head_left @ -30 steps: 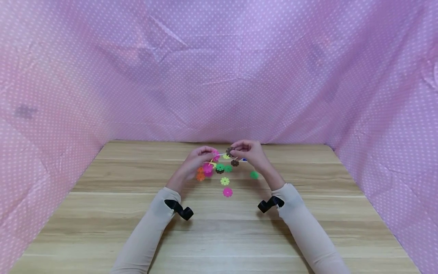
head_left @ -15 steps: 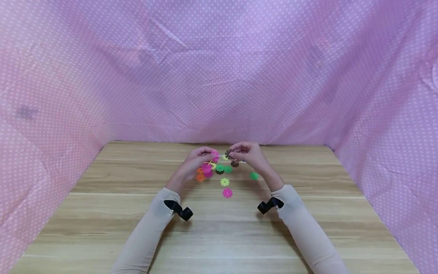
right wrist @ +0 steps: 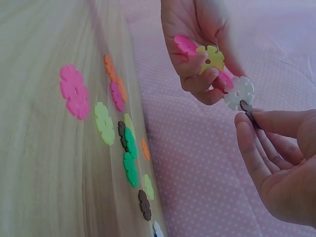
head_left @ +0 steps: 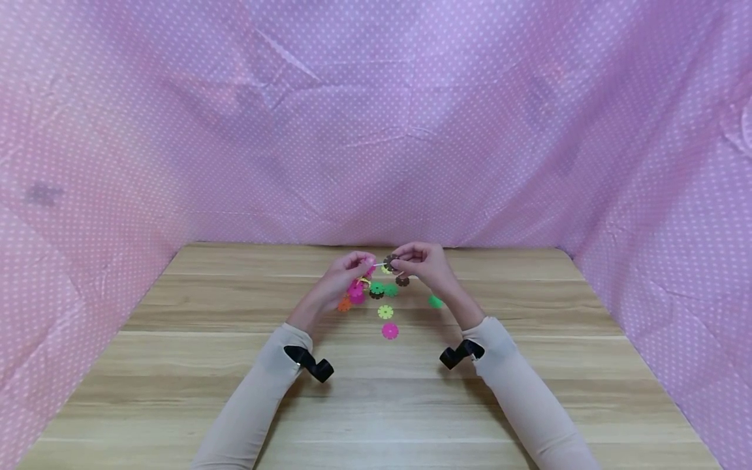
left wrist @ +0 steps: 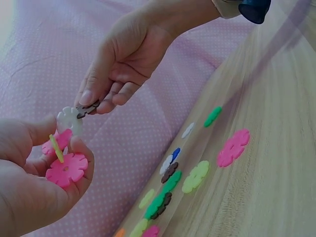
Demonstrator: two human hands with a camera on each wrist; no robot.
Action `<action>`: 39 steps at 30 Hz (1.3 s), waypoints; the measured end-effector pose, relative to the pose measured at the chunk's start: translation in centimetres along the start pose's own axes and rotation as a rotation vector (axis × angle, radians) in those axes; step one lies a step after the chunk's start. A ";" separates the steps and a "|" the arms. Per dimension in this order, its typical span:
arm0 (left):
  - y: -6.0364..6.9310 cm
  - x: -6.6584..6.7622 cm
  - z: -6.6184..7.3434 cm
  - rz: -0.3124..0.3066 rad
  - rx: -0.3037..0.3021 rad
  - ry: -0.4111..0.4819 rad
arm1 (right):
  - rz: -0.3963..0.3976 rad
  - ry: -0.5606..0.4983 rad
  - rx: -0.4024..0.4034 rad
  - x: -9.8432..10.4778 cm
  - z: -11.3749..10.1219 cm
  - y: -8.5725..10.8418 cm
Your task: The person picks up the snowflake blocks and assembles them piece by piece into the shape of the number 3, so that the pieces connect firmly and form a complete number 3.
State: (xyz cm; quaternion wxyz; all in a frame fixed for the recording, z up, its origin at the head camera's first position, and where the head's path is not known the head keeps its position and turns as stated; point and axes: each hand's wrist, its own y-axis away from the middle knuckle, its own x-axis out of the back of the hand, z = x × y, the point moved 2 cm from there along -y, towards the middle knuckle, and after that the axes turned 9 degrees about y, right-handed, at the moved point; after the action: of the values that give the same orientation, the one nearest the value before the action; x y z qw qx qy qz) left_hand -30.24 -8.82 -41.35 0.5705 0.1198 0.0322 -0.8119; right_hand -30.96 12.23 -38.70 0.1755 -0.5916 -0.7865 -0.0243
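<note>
In the head view my left hand (head_left: pixel 343 279) is raised over the far part of the table. It holds a short chain of interlocking notched discs: a pink disc (left wrist: pixel 74 170), a yellow disc (right wrist: pixel 216 55), a second pink disc (right wrist: pixel 185 45) and a white disc (right wrist: pixel 246 89) at the end. Opposite it, my right hand (head_left: pixel 429 264) pinches a brown notched disc (right wrist: pixel 251 116) between thumb and fingers. Edge-on in the right wrist view, the brown disc meets the white disc's rim. How deep their slots engage cannot be seen.
Loose discs lie on the wooden table (head_left: pixel 376 405) below the hands: pink (head_left: pixel 390 331), yellow (head_left: pixel 385 312), green (head_left: pixel 435 301), orange (head_left: pixel 344 304) and several others, some overlapping. A pink dotted cloth (head_left: pixel 376 130) hangs behind and at both sides.
The right hand has shifted slightly left with the brown disc, closer to the left hand. The chain's yellow disc has turned a little. The loose discs on the table stay put.
</note>
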 end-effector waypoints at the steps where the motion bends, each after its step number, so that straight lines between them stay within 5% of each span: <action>1: 0.0 0.0 0.0 0.002 -0.004 -0.012 | 0.005 0.000 0.000 0.0 0.0 0.0; 14: 0.0 0.4 -0.4 0.039 -0.087 -0.023 | -0.003 0.010 0.009 0.0 -0.2 0.2; 26: 0.3 -0.1 0.0 0.055 -0.075 -0.011 | 0.010 0.012 0.003 -0.1 -0.5 0.6; 39: 0.0 -1.1 -0.2 0.043 -0.133 0.101 | 0.165 -0.071 -0.015 -1.1 -0.4 0.4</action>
State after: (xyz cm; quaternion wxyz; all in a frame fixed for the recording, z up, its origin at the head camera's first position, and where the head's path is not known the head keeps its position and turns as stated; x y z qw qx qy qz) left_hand -29.90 -7.77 -41.28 0.5921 0.1232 0.1126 -0.7884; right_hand -30.19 11.27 -38.70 0.1443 -0.6563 -0.7405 0.0054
